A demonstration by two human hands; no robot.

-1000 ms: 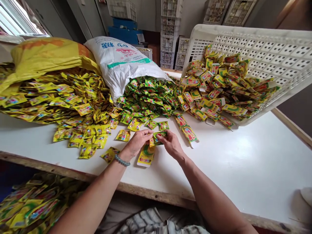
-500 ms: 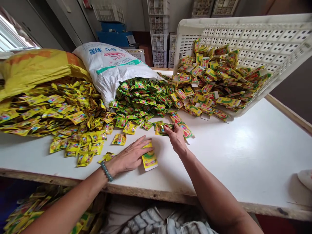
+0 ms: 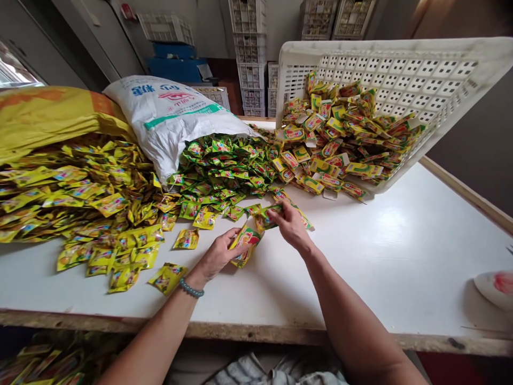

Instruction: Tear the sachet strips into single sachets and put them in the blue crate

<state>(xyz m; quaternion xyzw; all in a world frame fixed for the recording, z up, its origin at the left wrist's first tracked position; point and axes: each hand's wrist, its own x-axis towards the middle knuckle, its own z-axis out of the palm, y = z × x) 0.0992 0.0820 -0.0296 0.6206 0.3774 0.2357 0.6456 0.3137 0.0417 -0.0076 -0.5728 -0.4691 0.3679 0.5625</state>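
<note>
My left hand (image 3: pixel 219 255), with a beaded bracelet at the wrist, is closed around a small yellow, red and green carton (image 3: pixel 245 245) held tilted above the table. Its upper end faces my right hand (image 3: pixel 292 224), which pinches green sachets (image 3: pixel 267 218) right at that end; whether their tip is inside the carton I cannot tell. Under and behind my right hand another carton (image 3: pixel 306 218) lies on the table. Left of my left hand lie loose yellow sachets (image 3: pixel 186 239). A heap of green sachets (image 3: pixel 228 171) spreads behind both hands.
A tipped white plastic crate (image 3: pixel 401 53) spills flat cartons (image 3: pixel 332 136) at the back right. A white sack (image 3: pixel 172 107) and a yellow sack (image 3: pixel 52 115) lie left, with yellow sachets (image 3: pixel 92 182) before them. A white rounded object (image 3: pixel 495 289) sits at the right edge.
My left hand has picked the carton up off the table and turned it toward my right hand. The green sachets in my right hand now meet the carton's end. The whole view has shifted slightly.
</note>
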